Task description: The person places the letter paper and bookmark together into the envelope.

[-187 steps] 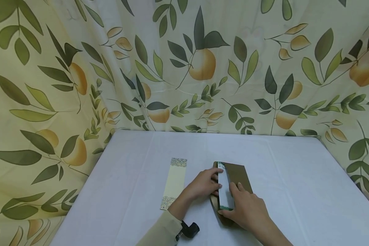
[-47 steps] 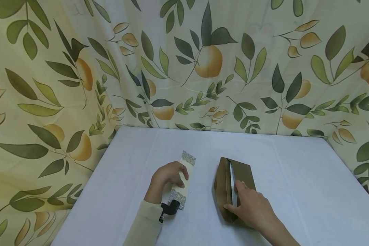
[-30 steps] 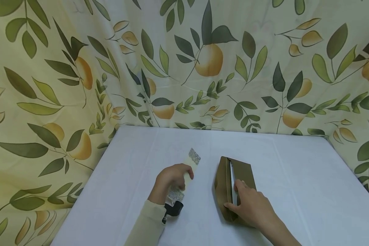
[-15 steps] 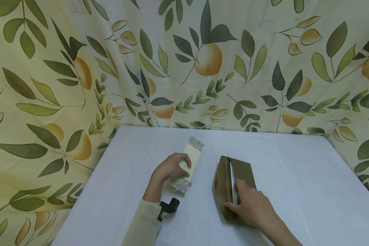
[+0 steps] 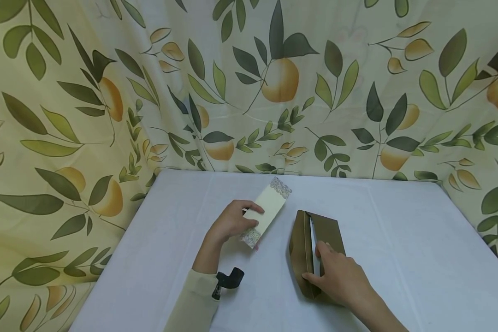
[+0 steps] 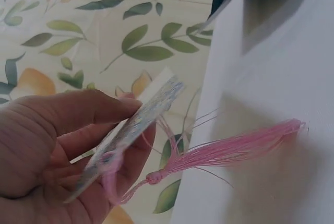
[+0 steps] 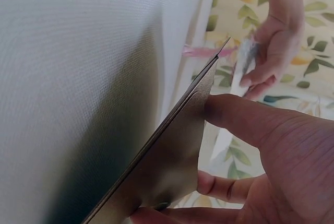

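Observation:
My left hand (image 5: 230, 220) pinches a cream bookmark (image 5: 269, 205) with patterned silver-grey ends, lifted off the table and slanting up to the right. From its near end hangs a pink tassel (image 6: 235, 145), clear in the left wrist view, its tip close to the white cloth. To the right, a brown paper envelope (image 5: 329, 230) is held by my right hand (image 5: 344, 276), thumb at its near edge and fingers at the opening. The mouth gapes, and a white strip (image 5: 313, 237) shows inside. In the right wrist view the envelope (image 7: 172, 156) stands tilted over the cloth.
A white-covered table (image 5: 398, 240) lies under both hands. Behind and to the left hangs a curtain (image 5: 340, 133) printed with fruit and leaves. A black camera mount (image 5: 231, 278) juts from the left wrist.
My left hand has let go of the envelope, taken up the cream bookmark, raised it and turned its far end rightward. The white-blue strip, earlier atop the envelope, now shows inside. Right hand stays put lately.

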{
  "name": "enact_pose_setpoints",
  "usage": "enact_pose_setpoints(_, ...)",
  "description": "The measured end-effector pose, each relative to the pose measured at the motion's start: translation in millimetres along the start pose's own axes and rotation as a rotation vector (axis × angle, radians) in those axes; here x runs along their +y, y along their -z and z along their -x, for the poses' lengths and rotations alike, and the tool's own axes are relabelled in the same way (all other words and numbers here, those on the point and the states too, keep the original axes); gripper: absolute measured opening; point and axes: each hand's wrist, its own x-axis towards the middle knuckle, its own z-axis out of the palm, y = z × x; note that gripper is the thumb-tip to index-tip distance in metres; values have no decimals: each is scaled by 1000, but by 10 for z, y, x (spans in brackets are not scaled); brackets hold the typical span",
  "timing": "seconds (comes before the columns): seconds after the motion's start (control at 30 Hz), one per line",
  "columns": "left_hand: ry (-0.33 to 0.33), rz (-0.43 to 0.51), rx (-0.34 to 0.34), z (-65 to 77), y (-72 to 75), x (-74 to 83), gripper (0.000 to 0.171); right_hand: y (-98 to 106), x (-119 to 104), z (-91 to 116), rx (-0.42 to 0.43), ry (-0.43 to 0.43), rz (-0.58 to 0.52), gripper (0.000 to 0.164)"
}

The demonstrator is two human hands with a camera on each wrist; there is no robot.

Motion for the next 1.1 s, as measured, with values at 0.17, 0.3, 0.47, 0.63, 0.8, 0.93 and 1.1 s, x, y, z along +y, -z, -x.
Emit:
enact_pose_setpoints(0.17, -15, 58, -12, 1, -4, 26, 39, -2, 2, 0, -3, -3, 4, 54)
enact_pose_setpoints(0.3, 14, 176, -19, -7, -23, 47, 39, -3, 8, -2, 2, 7, 10, 55)
enact_pose_setpoints(0.47, 31, 255, -36, -14, -53, 83, 39, -2, 13, -6, 1, 3, 3, 54)
enact_pose_setpoints(0.63, 17, 303, -82, -8, -105, 137, 38, -2, 10, -10, -4, 0, 4, 56)
enact_pose_setpoints(0.8, 1, 310, -112, 4, -167, 195, 34, 6, 11, -12, -7, 7, 20, 58)
enact_pose_setpoints(0.93, -35, 230, -141, 4, -217, 219, 30, 12, 20, -21, -11, 10, 19, 58)
enact_pose_setpoints(1.1, -59, 128, -164, 8, -267, 236, 28, 13, 24, -27, -20, -2, 2, 58)
